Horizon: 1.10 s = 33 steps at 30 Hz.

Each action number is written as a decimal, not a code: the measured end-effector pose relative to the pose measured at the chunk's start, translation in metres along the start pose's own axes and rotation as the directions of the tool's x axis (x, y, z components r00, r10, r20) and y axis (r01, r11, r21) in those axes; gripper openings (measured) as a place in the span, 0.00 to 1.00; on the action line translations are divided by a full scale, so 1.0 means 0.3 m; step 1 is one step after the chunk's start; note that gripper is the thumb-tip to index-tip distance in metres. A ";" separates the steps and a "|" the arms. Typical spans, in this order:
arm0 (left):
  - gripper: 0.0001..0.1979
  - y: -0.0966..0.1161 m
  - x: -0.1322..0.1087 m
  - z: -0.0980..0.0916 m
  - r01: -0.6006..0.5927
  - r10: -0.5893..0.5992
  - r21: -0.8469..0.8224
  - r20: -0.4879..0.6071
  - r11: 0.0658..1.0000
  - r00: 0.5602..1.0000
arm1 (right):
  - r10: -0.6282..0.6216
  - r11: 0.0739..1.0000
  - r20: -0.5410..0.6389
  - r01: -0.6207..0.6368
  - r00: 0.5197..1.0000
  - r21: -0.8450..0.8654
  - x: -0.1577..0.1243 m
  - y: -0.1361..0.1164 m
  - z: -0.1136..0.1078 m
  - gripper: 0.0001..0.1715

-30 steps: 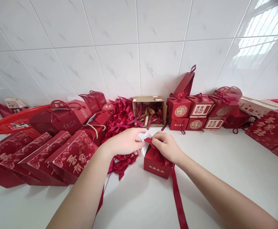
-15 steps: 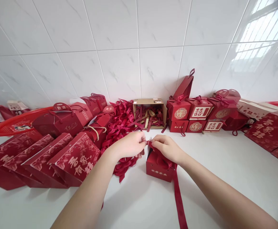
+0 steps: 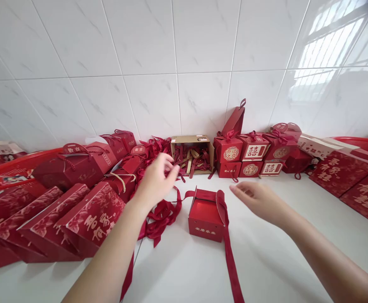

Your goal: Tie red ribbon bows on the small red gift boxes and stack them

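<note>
A small red gift box [image 3: 206, 216] stands on the white surface in front of me, with a dark red ribbon [image 3: 229, 248] draped over its top and trailing toward me. My left hand [image 3: 157, 179] hovers up and to the left of the box, above a heap of loose red ribbons [image 3: 161, 212], its fingers loosely curled and holding nothing that I can see. My right hand [image 3: 257, 200] is off to the right of the box, fingers stretched out and empty. Neither hand touches the box.
Red gift bags [image 3: 86, 219] lie overlapped at the left, with a red basket [image 3: 10, 170] behind. A cardboard box of ribbons [image 3: 192, 152] sits against the tiled wall. Finished red boxes [image 3: 253, 153] are stacked at the back right, flat red bags [image 3: 345, 172] farther right.
Both hands have let go of the ribbon on the box top and pulled apart, the left up and leftward, the right out to the right. The ribbon now lies over the box.
</note>
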<state>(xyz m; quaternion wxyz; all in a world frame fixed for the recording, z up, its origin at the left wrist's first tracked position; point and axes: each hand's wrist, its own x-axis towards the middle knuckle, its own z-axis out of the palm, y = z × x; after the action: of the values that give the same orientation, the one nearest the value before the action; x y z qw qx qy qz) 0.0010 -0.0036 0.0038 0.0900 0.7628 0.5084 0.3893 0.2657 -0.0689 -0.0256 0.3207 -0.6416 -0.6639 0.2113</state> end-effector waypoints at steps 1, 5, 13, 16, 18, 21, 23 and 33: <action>0.11 0.005 -0.014 0.044 0.023 -0.009 -0.097 0.141 0.995 0.990 | 0.019 1.000 0.057 -0.019 0.998 0.009 -0.014 0.019 0.020 0.24; 0.10 0.017 -0.094 0.180 0.057 0.020 -0.270 0.274 0.961 0.961 | 0.018 0.966 0.217 -0.072 0.976 0.247 -0.037 0.074 0.109 0.25; 0.10 0.024 -0.254 0.210 0.137 -0.059 -0.286 0.266 0.948 0.962 | -0.081 0.738 0.407 -0.220 0.910 0.638 -0.038 0.117 0.152 0.23; 0.15 -0.002 -0.276 0.193 0.216 -0.122 -0.260 0.335 0.941 0.934 | -0.148 0.724 0.425 -0.195 0.893 0.661 -0.041 0.130 0.124 0.24; 0.19 -0.021 -0.272 0.179 0.246 -0.151 -0.237 0.358 0.940 0.921 | -0.149 0.724 0.419 -0.190 0.896 0.663 -0.039 0.138 0.105 0.25; 0.24 -0.035 -0.252 0.157 0.280 -0.178 -0.241 0.371 0.929 0.911 | -0.129 0.763 0.422 -0.182 0.897 0.620 -0.035 0.147 0.087 0.28; 0.25 -0.031 -0.240 0.140 0.309 -0.197 -0.247 0.394 0.918 0.898 | -0.120 0.802 0.405 -0.152 0.906 0.578 -0.035 0.152 0.084 0.28; 0.26 0.020 -0.239 0.073 0.434 -0.276 -0.295 0.451 0.851 0.849 | -0.253 0.962 0.064 0.244 0.965 0.122 -0.089 0.131 0.045 0.25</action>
<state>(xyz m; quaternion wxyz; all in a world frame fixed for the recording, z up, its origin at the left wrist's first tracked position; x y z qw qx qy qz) 0.0071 -0.0615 -0.0439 0.4101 0.6822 0.5276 0.2967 0.2836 -0.0901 -0.0664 0.3541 -0.5252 -0.7383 0.2318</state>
